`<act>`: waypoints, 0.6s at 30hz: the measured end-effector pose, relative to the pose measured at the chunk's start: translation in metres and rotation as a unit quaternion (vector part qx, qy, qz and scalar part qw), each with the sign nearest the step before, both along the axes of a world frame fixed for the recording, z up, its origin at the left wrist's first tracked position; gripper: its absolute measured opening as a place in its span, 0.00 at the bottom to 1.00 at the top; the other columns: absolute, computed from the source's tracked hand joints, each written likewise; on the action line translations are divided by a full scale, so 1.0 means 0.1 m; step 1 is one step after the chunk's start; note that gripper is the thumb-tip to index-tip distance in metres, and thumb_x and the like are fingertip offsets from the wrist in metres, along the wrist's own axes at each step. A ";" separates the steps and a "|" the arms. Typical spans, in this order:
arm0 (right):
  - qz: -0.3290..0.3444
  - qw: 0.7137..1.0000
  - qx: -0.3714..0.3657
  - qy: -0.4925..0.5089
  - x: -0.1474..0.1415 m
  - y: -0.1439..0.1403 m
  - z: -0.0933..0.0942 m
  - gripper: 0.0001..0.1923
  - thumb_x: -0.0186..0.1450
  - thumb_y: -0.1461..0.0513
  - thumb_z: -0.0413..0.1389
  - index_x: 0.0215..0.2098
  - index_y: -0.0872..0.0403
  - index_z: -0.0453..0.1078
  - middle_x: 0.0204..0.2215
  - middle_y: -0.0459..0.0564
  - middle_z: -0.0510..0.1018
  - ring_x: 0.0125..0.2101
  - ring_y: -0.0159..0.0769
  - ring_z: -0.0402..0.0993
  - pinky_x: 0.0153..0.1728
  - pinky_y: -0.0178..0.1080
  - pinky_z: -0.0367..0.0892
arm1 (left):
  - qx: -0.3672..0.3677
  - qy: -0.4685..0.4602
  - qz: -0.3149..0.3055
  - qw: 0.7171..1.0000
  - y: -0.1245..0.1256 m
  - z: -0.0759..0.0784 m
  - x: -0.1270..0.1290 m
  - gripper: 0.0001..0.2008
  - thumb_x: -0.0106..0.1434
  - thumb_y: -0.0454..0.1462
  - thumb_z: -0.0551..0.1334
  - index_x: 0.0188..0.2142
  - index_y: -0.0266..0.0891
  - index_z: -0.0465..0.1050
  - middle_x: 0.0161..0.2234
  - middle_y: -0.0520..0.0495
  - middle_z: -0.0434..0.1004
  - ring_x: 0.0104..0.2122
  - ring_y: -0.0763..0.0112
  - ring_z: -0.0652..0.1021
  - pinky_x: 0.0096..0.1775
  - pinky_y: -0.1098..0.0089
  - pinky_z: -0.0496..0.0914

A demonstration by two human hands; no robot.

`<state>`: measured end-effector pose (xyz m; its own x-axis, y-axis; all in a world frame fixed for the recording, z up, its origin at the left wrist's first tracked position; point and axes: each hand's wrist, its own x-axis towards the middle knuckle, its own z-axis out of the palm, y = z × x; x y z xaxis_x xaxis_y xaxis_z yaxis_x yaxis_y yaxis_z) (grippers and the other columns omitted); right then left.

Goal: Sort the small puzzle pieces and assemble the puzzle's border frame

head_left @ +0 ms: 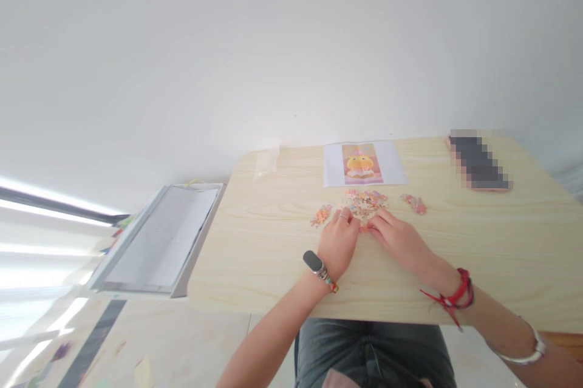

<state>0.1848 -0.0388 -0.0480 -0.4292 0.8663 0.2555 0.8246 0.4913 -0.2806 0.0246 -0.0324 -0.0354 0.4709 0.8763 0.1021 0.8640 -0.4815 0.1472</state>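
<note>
My left hand (337, 239) and my right hand (397, 237) rest on a light wooden table (255, 254), their fingertips meeting at a small orange puzzle piece (363, 228) pinched between them. Just beyond the fingers lies a heap of small pastel puzzle pieces (365, 201). A smaller cluster of pieces (321, 215) sits to the left and another cluster (415, 203) to the right. A printed reference sheet (363, 164) with a yellow cartoon figure lies further back. My left wrist wears a band, my right a red cord.
A phone (479, 163), blurred out, lies at the table's far right. A clear plastic bag (266, 162) sits at the far left corner. Left of the table stands a grey tray-like unit (159, 239) with papers. A white wall rises behind.
</note>
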 end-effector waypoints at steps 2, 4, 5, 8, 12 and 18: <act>0.016 1.000 0.001 0.008 -0.12 0.05 0.06 0.11 0.66 0.65 0.45 0.29 0.55 0.66 0.29 0.50 0.69 0.29 0.34 0.69 0.29 0.35 0.62 | 0.011 -0.015 0.030 0.999 -0.06 0.06 -0.14 0.05 0.62 0.32 0.55 0.31 0.38 0.68 0.35 0.47 0.65 0.38 0.67 0.69 0.35 0.69 0.68; 0.038 0.999 -0.006 0.015 -0.28 0.12 0.11 0.10 0.65 0.65 0.46 0.29 0.55 0.67 0.29 0.49 0.69 0.29 0.33 0.68 0.28 0.35 0.62 | 0.015 -0.042 0.075 0.996 -0.12 0.12 -0.30 0.03 0.62 0.33 0.56 0.32 0.39 0.68 0.36 0.47 0.65 0.38 0.67 0.69 0.37 0.69 0.68; 0.050 0.999 -0.011 0.017 -0.37 0.16 0.13 0.10 0.65 0.66 0.46 0.29 0.55 0.67 0.29 0.49 0.69 0.29 0.33 0.68 0.28 0.34 0.61 | 0.011 -0.053 0.100 0.994 -0.14 0.14 -0.39 0.02 0.61 0.33 0.57 0.34 0.39 0.68 0.36 0.47 0.65 0.38 0.67 0.69 0.37 0.69 0.68; 0.087 0.996 -0.031 0.006 -0.63 0.28 0.11 0.09 0.65 0.66 0.47 0.30 0.56 0.67 0.30 0.49 0.69 0.28 0.31 0.67 0.27 0.34 0.60 | -0.008 -0.061 0.146 0.987 -0.17 0.15 -0.59 0.05 0.60 0.32 0.58 0.37 0.40 0.69 0.35 0.48 0.65 0.37 0.68 0.69 0.35 0.71 0.68; 0.096 0.993 -0.056 -0.026 -0.86 0.35 0.01 0.09 0.65 0.66 0.46 0.31 0.56 0.67 0.31 0.49 0.70 0.26 0.30 0.67 0.25 0.33 0.58 | -0.023 -0.038 0.170 0.984 -0.15 0.08 -0.71 0.05 0.62 0.32 0.56 0.31 0.39 0.70 0.34 0.48 0.66 0.35 0.69 0.69 0.34 0.71 0.68; 0.084 0.996 -0.043 0.001 -0.71 0.28 0.05 0.07 0.64 0.67 0.48 0.33 0.56 0.68 0.32 0.50 0.71 0.32 0.34 0.70 0.30 0.35 0.63 | -0.031 -0.050 0.191 0.980 -0.17 0.05 -0.71 0.05 0.62 0.33 0.56 0.33 0.40 0.70 0.36 0.47 0.67 0.36 0.69 0.70 0.33 0.72 0.68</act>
<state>0.1134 -0.0113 -0.0426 -0.5692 0.8014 0.1838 0.7323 0.5958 -0.3299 -0.0463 -0.0495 -0.0299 0.0986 0.9925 0.0720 0.9592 -0.1141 0.2588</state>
